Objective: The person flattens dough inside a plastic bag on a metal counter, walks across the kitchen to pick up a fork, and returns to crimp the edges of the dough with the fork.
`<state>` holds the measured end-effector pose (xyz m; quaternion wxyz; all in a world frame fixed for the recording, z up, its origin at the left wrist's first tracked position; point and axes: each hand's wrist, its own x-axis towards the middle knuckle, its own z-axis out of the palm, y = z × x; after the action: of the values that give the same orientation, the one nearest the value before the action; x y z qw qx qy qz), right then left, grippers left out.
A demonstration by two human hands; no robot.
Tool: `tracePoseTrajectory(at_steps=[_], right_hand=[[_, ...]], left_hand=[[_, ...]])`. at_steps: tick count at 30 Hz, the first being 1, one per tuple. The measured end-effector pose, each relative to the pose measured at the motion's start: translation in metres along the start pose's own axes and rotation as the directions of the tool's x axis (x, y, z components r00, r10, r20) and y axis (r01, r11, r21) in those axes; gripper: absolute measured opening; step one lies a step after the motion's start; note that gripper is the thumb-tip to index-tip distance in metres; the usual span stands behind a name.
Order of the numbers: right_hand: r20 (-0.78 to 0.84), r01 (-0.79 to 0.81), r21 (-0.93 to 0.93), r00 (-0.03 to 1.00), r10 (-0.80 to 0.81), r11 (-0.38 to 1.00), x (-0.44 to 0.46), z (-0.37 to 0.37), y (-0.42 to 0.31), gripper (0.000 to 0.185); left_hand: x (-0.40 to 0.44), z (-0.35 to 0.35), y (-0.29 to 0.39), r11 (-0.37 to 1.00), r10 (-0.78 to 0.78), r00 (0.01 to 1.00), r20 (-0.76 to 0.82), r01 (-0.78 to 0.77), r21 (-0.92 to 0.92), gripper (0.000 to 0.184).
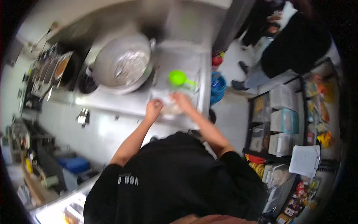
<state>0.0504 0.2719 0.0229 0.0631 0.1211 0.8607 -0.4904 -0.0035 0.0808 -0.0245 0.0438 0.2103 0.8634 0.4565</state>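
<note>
Two bare hands at work over the near edge of the steel counter [112, 102], a small gap between them. Left hand [154, 107]: fingers curled in. Right hand [180, 101]: slightly farther forward, fingers turned inward. Between and below them, close to the edge, a pale bundle [172, 110], perhaps thin and filmy. Heavy blur there; cannot tell whether either hand is clamped on it or merely beside it.

Scoop [177, 77], bright green, just beyond the right hand, handle pointing off to the right. Pot [105, 72], wide and metal, left of the hands and beyond, a whitish mass [130, 67] inside.

On doing this well: bundle sits near the edge, so better worked a little farther in. Fingertips over fists, if it is as thin as it looks. Both hands level, so nothing loose slides to one side. Right knuckles best clear of the scoop; a knock could send it sliding.
</note>
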Motion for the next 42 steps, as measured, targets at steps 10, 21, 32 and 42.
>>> tracePoseTrajectory(at_steps=[10,21,32,42], right_hand=[[0.097,-0.131,0.158,0.988,0.116,0.979,-0.03,-0.006,0.032,0.028],[0.183,-0.386,0.199,0.918,0.353,0.901,-0.032,0.016,0.026,0.028],[0.086,-0.261,-0.005,0.962,0.26,0.965,-0.016,0.03,0.032,0.028],[0.021,-0.256,-0.07,0.966,0.258,0.964,-0.016,0.03,0.027,0.026]], left_hand=[[0.002,-0.013,0.034,0.93,0.278,0.911,0.305,-0.335,0.152,0.027],[0.003,0.002,0.024,0.973,0.078,0.954,0.29,-0.137,0.188,0.017],[-0.003,0.01,0.016,0.999,0.048,0.978,0.203,-0.043,-0.027,0.02],[-0.003,0.015,0.008,0.997,0.02,0.98,0.2,-0.005,-0.072,0.018]])
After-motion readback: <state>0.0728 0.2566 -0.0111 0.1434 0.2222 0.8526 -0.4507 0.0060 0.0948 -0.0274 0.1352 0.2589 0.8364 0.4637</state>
